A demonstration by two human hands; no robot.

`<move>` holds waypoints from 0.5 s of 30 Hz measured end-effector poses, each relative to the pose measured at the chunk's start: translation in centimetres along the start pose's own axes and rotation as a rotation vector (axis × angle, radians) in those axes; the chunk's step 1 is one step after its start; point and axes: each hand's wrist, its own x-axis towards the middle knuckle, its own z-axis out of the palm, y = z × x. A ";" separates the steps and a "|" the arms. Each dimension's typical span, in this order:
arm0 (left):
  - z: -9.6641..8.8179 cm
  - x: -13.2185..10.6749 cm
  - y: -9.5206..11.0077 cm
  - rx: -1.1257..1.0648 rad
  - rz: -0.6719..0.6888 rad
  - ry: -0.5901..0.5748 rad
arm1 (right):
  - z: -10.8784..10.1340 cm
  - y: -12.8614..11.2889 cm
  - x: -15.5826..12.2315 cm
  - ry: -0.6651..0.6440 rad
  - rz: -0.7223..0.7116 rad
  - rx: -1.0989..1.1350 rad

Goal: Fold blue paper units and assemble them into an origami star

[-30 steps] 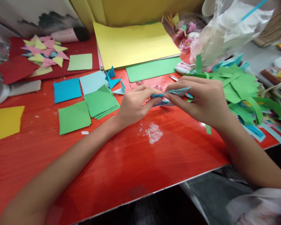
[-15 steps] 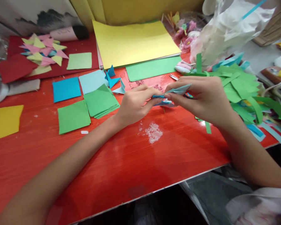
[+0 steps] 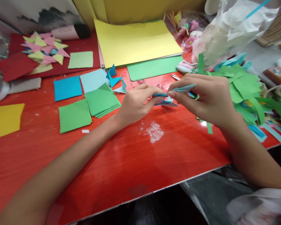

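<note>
Both my hands meet over the middle of the red table (image 3: 121, 162). My left hand (image 3: 137, 104) pinches one end of a folded light blue paper piece (image 3: 175, 92). My right hand (image 3: 207, 95) is closed on the other end of the same piece, holding it just above the table. A stack of green paper squares (image 3: 101, 101) lies to the left of my left hand, with a single green square (image 3: 73, 115) beside it. Small folded blue paper shapes (image 3: 113, 78) sit just beyond the stack.
A blue square (image 3: 67, 88) and pale blue square (image 3: 93, 79) lie at back left. Large yellow sheets (image 3: 135, 42) and a green sheet (image 3: 152, 67) sit behind. Green and blue paper scraps (image 3: 245, 90) pile at the right. Folded pink and yellow triangles (image 3: 45, 50) rest on red paper.
My hands have stayed together on the light blue piece, working it with small finger movements. The view has shifted slightly; nothing else on the table has moved.
</note>
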 end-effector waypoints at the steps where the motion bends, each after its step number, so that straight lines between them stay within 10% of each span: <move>1: 0.0 0.0 0.0 0.002 -0.005 -0.004 | 0.0 -0.1 0.0 0.002 -0.008 -0.016; 15: 0.0 -0.2 -0.1 -0.007 -0.028 -0.031 | 0.3 -0.4 -0.2 0.037 -0.087 -0.155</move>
